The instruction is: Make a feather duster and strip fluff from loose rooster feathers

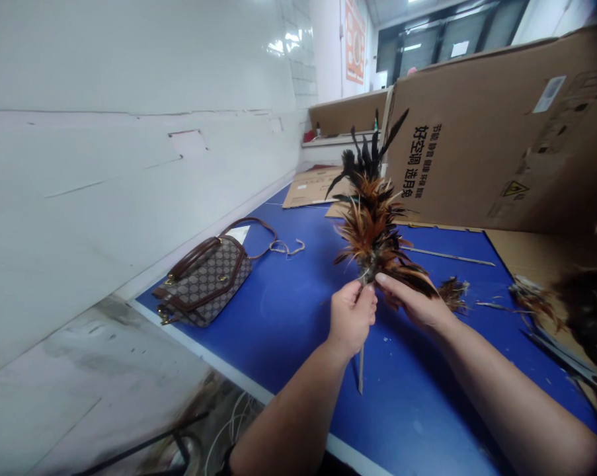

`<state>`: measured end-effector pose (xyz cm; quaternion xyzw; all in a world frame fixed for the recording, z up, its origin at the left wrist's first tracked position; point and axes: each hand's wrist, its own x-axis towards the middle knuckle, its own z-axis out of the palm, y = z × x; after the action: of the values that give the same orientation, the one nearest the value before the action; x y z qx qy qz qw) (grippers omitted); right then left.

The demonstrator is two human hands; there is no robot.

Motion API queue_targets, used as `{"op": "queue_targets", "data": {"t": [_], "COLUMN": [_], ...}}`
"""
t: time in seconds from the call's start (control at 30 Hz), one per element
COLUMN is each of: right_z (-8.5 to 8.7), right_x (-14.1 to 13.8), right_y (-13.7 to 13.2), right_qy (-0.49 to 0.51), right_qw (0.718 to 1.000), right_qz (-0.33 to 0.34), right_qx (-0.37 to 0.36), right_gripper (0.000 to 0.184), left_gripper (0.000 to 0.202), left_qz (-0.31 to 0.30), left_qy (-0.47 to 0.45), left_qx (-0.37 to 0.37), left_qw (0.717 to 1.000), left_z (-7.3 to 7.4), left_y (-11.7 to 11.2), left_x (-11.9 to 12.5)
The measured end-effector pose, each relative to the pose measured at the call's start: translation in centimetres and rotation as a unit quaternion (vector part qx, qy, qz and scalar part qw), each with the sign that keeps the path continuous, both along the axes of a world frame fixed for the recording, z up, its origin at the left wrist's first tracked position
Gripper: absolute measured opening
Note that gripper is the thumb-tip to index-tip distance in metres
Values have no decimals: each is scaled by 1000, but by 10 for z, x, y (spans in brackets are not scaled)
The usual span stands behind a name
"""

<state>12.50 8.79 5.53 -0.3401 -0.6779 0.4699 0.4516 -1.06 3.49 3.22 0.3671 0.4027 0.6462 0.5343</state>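
A feather duster [366, 228] with brown and black feathers stands upright above the blue table, its dark plumes at the top. My left hand [348, 316] is closed round its thin stick just below the lowest feathers. The bare end of the stick [361, 377] sticks out under that hand. My right hand [414, 301] pinches brown feathers [411, 276] at the base of the plumage, thumb on top and fingers mostly hidden beneath. Beyond that hand lies a small clump of loose feathers [454, 294].
A brown patterned handbag [211, 277] lies at the table's left, beside a white wall. A big cardboard box [477, 145] stands behind the blue table [278, 311]. A thin stick [451, 255], scissors [570, 354] and more feathers [536, 301] lie at right.
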Motion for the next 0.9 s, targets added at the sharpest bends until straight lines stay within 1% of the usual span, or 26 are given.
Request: {"op": "queue_targets", "data": {"t": [0.1, 0.2, 0.33, 0.43, 0.63, 0.77, 0.83, 0.9], "right_z": [5, 9, 11, 12, 13, 13, 10, 5], "right_x": [1, 3, 4, 5, 6, 7, 6, 3], "right_y": [-3, -4, -3, -2, -2, -1, 1, 3], "right_qy": [-52, -103, -130, -141, -101, -106, -80, -26], "right_qw": [998, 993, 987, 984, 990, 988, 993, 997], "right_qz": [-17, -45, -49, -58, -66, -79, -69, -73], "right_qx": [17, 39, 86, 97, 76, 74, 57, 25], "right_gripper": [46, 49, 49, 50, 52, 51, 47, 38], "left_gripper": [44, 44, 41, 41, 43, 41, 40, 39], "left_qz": [7, 7, -2, -14, -23, -21, -13, 0], "left_qy": [18, 43, 62, 54, 11, -36, -59, -77], "left_qx": [-4, -1, 8, 11, 12, 10, 13, 16], "left_qw": [1000, 999, 998, 998, 1000, 999, 998, 997], "left_z": [-4, -8, -11, -10, -5, -3, -2, -1], "left_y": [1, 1, 1, 1, 0, 1, 2, 3], "left_x": [1, 1, -1, -2, -2, -1, 0, -1]}}
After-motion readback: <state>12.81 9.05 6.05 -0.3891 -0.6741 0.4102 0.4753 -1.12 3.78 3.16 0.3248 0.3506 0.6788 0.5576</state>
